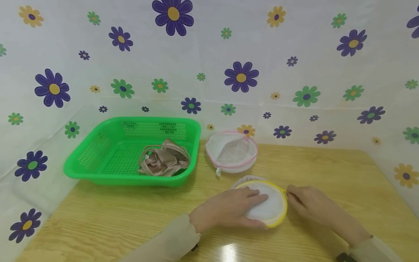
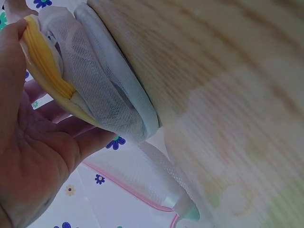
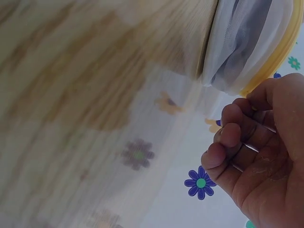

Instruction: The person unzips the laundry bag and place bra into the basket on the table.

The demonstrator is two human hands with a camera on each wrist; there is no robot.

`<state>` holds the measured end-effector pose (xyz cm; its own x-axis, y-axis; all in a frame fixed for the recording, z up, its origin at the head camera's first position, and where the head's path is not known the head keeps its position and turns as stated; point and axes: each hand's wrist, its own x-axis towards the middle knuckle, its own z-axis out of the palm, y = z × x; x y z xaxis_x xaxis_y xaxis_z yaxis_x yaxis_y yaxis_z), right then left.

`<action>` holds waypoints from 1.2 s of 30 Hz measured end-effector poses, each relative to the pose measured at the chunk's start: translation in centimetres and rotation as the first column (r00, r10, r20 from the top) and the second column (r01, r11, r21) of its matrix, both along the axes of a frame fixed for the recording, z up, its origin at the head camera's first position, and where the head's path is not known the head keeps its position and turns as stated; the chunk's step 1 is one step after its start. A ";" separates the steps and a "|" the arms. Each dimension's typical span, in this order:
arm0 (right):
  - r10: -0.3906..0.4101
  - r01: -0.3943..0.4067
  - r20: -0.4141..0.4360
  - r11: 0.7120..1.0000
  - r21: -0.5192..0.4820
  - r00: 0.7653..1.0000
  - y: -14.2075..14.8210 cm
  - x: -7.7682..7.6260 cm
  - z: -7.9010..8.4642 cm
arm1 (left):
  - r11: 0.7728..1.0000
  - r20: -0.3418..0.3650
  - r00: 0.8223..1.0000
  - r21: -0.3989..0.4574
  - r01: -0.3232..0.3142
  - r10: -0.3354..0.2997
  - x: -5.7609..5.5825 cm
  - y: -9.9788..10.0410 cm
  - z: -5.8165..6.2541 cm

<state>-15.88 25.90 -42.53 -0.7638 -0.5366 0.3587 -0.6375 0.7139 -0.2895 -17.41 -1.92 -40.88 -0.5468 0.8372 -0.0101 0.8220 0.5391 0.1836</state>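
Observation:
A round white mesh laundry bag with a yellow zipper lies on the table in front of me. My left hand rests on top of it, fingers spread over the white face and thumb along the near edge. The bag's mesh side shows beyond that palm in the left wrist view. At the bag's right edge, my right hand pinches the zipper pull between thumb and forefinger. The other fingers of the right hand are curled; the pull itself is mostly hidden behind the fingertips.
Behind the bag sits a second mesh bag with a pink zipper, partly unzipped. A green plastic basket stands at left, holding a crumpled brown satin garment. A flowered white cloth borders the wooden table at the back and sides.

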 end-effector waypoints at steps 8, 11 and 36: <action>0.013 -0.013 0.007 1.000 -0.017 1.000 0.0 0.2 -0.1 | 1.000 0.053 0.998 -0.018 -0.023 0.024 0.0 0.0 0.0; 0.015 -0.015 0.003 1.000 -0.019 1.000 0.0 0.3 0.0 | 0.999 0.060 0.998 -0.018 -0.030 0.031 0.0 0.0 0.0; 0.051 -0.053 -0.048 0.998 -0.028 0.998 0.3 0.5 -0.2 | 1.000 0.005 1.000 -0.006 -0.009 0.009 -0.1 -0.1 -0.1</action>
<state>-15.40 26.16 -42.69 -0.7172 -0.5639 0.4095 -0.6869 0.6712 -0.2787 -17.48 -2.00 -40.97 -0.5540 0.8323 -0.0176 0.8163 0.5473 0.1849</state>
